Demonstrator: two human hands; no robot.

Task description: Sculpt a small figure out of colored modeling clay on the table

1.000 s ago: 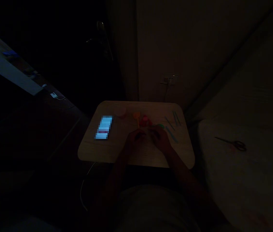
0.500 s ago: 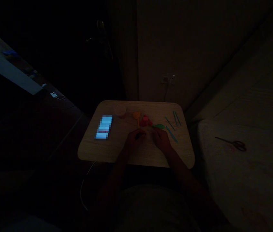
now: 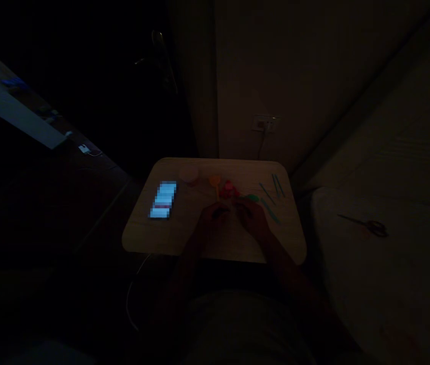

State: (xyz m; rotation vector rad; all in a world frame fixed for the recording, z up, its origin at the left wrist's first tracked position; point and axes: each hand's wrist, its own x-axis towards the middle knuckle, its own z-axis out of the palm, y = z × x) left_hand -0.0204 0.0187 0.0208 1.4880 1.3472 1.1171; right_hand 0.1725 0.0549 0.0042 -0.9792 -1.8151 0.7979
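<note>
Both hands rest over the small wooden table (image 3: 184, 238) in dim light. My left hand (image 3: 214, 214) has its fingers curled, below an orange tool (image 3: 215, 181). Close beside it, my right hand (image 3: 250, 215) is curled with fingertips near a red shape (image 3: 229, 189). Anything between the fingers of either hand is too dark to make out. A green piece (image 3: 252, 197) lies just beyond my right hand. Several thin blue-green sticks (image 3: 267, 194) and a wider blue-green tool (image 3: 270, 211) lie to the right.
A lit phone (image 3: 164, 199) lies at the table's left, and a pale round container (image 3: 189, 175) stands near the back edge. Scissors (image 3: 377, 228) rest on a pale surface at the right. A socket (image 3: 265, 123) with a plugged cable is on the wall.
My right hand has shifted slightly left and up, closer to the red shape. My left hand has barely moved. The picture is darker.
</note>
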